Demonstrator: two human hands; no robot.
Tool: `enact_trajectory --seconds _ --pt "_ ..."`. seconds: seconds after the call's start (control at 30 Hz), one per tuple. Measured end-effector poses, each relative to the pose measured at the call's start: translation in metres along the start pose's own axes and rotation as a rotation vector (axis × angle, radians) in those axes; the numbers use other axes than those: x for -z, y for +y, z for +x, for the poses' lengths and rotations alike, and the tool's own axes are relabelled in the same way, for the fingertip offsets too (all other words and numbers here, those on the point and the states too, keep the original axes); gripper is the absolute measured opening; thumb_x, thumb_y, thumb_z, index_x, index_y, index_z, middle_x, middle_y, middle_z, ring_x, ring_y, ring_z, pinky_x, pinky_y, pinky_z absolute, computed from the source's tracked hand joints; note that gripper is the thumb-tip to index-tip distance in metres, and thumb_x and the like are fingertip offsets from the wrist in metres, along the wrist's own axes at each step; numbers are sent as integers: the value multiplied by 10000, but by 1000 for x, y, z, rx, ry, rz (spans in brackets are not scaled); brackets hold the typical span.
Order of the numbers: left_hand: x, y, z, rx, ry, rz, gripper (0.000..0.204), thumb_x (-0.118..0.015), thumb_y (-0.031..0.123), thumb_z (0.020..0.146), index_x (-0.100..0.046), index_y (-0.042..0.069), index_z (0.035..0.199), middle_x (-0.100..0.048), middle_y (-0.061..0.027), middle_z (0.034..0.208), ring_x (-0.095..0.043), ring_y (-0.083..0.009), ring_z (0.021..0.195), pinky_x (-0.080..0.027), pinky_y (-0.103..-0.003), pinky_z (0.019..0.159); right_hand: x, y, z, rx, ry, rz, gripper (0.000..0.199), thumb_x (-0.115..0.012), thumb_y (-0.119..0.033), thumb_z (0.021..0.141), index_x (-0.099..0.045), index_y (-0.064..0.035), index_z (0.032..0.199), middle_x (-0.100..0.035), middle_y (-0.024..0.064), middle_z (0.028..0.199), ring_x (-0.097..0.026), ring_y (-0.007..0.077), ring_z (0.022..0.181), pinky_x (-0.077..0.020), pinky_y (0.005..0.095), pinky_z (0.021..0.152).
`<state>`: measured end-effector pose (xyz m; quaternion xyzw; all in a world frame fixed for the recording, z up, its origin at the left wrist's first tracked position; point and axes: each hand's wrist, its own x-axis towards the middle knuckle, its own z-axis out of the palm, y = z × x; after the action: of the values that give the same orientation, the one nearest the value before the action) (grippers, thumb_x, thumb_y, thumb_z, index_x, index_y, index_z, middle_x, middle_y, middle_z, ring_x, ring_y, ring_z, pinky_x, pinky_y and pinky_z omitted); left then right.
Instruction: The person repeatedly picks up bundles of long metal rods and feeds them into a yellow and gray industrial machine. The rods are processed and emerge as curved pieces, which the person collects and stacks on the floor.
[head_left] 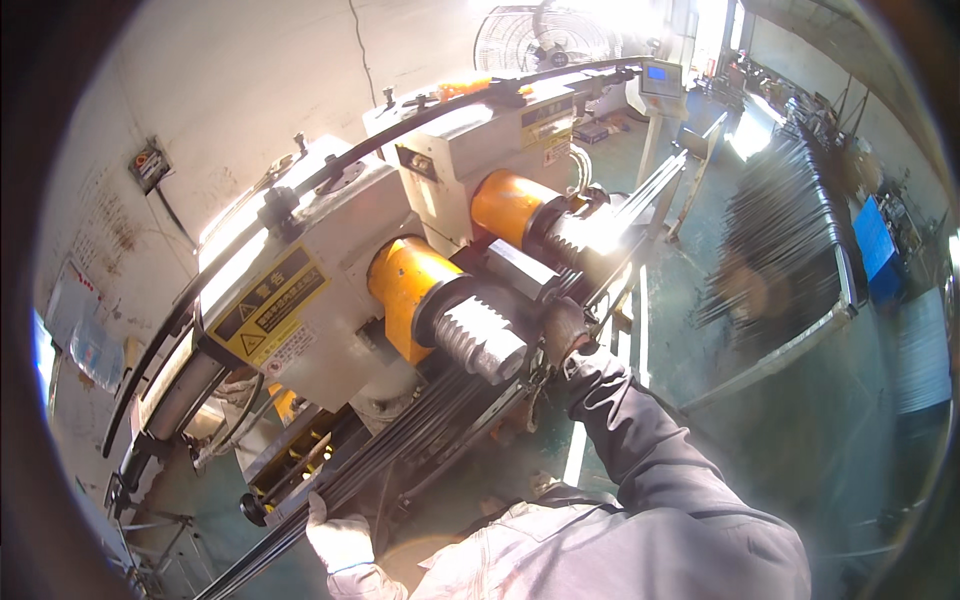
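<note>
A bundle of long thin dark metal rods runs slantwise along the near side of a grey machine. At the lower left, my left hand, in a whitish glove, is closed at the bundle's near edge; its thumb points up beside the rods and its other fingers are mostly hidden. My right hand, in a darker, stained glove, is farther along the same line, curled over the rods just right of a threaded metal roller. Its fingertips are out of sight.
Two orange cylindrical housings with threaded shafts jut toward me. Behind them are a fan and a control box with a blue screen. To the right, a metal rack carries many dark rods. A black hose arches over the machine.
</note>
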<state>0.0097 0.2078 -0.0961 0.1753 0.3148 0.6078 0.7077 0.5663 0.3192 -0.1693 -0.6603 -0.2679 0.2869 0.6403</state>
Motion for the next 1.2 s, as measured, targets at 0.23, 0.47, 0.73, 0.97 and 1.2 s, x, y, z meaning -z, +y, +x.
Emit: enact_trajectory --seconds 0.23,0.47,0.73,0.97,1.2 --pt "71 27 16 -251 437 -152 437 -654 302 1140 -729 -22 1423 -766 -182 1426 -714 -334 1345 -536 -535 1238 -17 51 11 492 51 172 328 -610 -281 1095 -759 -43 926 -643 64 716 -610 216 536 -444 399 510" --pt "72 20 31 -324 327 56 430 -687 339 1122 -749 11 1392 -782 -151 1373 -722 -316 1302 -526 -511 1222 -15 18 -8 400 107 -227 436 -574 -368 1188 -715 -35 944 -630 41 721 -650 210 611 -467 369 556" --pt "10 -41 29 -92 177 -137 423 -742 329 1093 -760 48 1408 -767 -127 1455 -697 -308 1375 -485 -508 1275 8 -65 -66 -194 -84 430 410 -614 -461 1173 -713 -76 1074 -639 -2 839 -592 121 707 -464 319 623" --pt "40 -6 15 -332 535 -99 415 -659 306 1145 -733 35 1449 -761 -134 1448 -705 -299 1349 -512 -492 1238 63 -35 -105 -207 24 -78 433 -565 -418 1194 -737 -24 1145 -726 93 853 -639 193 627 -534 379 612" --pt "-38 -67 28 -265 374 -28 457 -657 355 1153 -714 15 1454 -737 -162 1463 -669 -341 1386 -463 -531 1272 90 26 -116 -253 -71 -223 466 -632 -446 1155 -776 -31 1311 -815 136 1103 -746 246 1020 -580 397 945"
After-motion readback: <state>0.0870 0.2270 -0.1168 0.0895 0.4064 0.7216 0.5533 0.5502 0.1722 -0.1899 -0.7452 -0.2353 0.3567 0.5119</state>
